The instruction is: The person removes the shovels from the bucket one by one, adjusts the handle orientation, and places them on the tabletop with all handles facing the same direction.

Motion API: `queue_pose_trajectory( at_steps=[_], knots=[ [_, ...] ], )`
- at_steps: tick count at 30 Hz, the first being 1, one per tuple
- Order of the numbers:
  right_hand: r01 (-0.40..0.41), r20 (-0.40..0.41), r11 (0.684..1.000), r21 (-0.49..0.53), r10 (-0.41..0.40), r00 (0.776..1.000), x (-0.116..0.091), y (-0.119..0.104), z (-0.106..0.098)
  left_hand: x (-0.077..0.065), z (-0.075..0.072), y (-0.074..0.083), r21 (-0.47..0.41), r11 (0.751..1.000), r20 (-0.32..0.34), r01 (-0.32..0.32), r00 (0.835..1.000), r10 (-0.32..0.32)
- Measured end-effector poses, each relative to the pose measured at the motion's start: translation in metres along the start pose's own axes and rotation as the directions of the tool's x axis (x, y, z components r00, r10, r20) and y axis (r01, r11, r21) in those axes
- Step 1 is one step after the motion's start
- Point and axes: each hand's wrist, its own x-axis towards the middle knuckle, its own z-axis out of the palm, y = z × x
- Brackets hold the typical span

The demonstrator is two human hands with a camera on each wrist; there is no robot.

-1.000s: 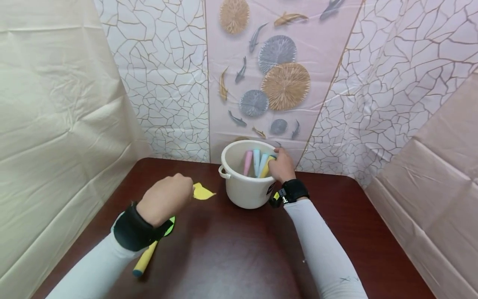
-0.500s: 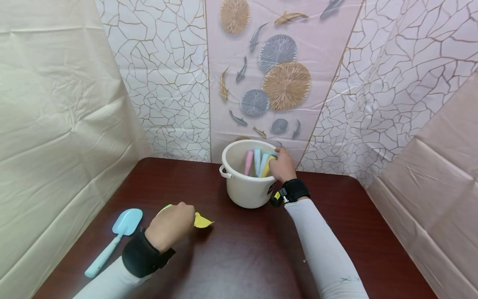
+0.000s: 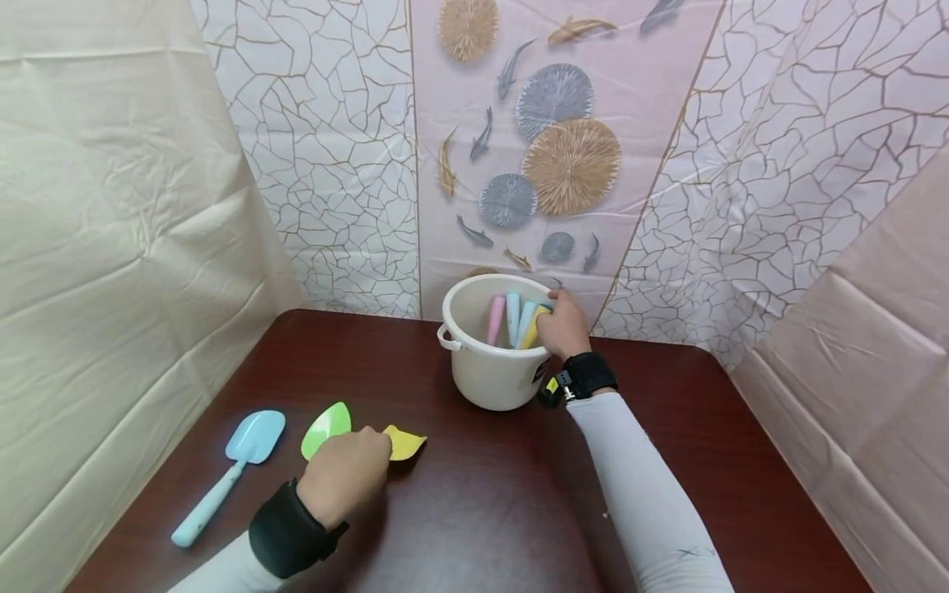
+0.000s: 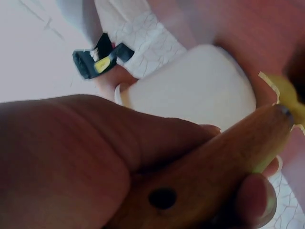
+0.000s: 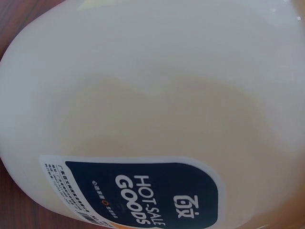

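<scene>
My left hand (image 3: 347,476) grips the handle (image 4: 205,176) of a garden hand tool with a yellow blade (image 3: 404,443). In the left wrist view that handle looks orange-brown and has a dark hole near its end. Close by the hand lies a green trowel (image 3: 326,430), its handle hidden under the hand and wrist. With my right hand (image 3: 565,328) I hold the right rim of a white bucket (image 3: 493,379). Pink, blue and yellow tool handles (image 3: 513,319) stick up inside it. The right wrist view shows only the bucket's wall and its dark label (image 5: 143,193).
A light blue trowel (image 3: 230,473) lies on the dark red-brown table (image 3: 474,511), left of the green one. The bucket stands near the table's back edge, before a patterned cloth backdrop (image 3: 341,165). Pale cloth (image 3: 111,247) hangs at both sides.
My left hand has come down toward the table with the yellow-bladed tool. The blue trowel and the green blade, earlier covered by the arm, now show. My right hand stays on the bucket.
</scene>
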Motion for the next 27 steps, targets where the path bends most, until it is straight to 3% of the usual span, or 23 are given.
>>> queue_pose_trajectory(
  at_steps=[5,9,12,15,19,27],
  knots=[
    [0.004,-0.001,1.000,-0.006,-0.004,1.000,0.000,0.000,0.000,-0.006,0.015,0.007,0.131,0.990,-0.110,-0.050,0.992,0.065],
    [0.002,0.002,1.000,-0.006,-0.002,1.000,-0.001,0.001,-0.001,-0.007,0.020,0.013,0.178,0.982,-0.128,-0.065,0.988,0.089],
    [-0.003,0.004,1.000,0.000,0.003,1.000,-0.001,0.002,-0.001,-0.005,0.023,0.017,0.150,0.987,-0.091,-0.051,0.994,0.066],
    [-0.001,0.001,1.000,-0.001,0.001,1.000,-0.001,0.002,0.000,-0.002,0.027,0.021,0.095,0.995,-0.012,-0.019,1.000,0.021],
    [0.006,-0.009,1.000,-0.002,-0.006,1.000,0.000,0.001,0.000,0.002,0.034,0.023,0.045,0.999,0.094,0.021,0.995,-0.025],
    [0.002,-0.010,1.000,0.001,-0.002,1.000,0.000,0.000,0.001,0.005,0.046,0.025,0.020,0.998,0.158,0.065,0.985,-0.067]
  ],
)
